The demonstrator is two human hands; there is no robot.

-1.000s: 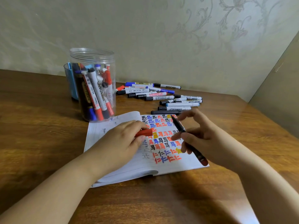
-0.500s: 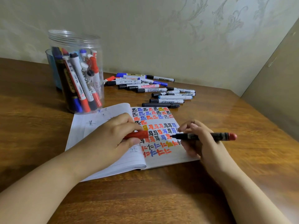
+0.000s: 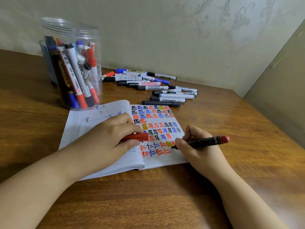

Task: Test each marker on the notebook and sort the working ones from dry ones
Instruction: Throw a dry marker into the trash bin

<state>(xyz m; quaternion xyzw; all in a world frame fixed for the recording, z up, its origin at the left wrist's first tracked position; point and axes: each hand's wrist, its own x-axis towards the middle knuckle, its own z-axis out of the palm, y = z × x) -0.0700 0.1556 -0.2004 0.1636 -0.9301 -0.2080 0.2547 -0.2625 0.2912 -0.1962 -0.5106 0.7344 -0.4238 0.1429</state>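
L hand (image 3: 113, 138): grips 1 red cap (image 3: 137, 137)
R hand (image 3: 196, 146): grips 1 black marker (image 3: 204, 142), tip on notebook (image 3: 158, 159)
jars: 1 clear jar (image 3: 72, 63)

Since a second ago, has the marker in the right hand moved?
Yes. The marker in the right hand has swung from upright over the notebook to lying low, tip on the lowest rows of marks.

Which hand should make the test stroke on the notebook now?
Right. The right hand already grips the black marker with its tip at the notebook page. The left hand only holds the red cap and rests on the paper.
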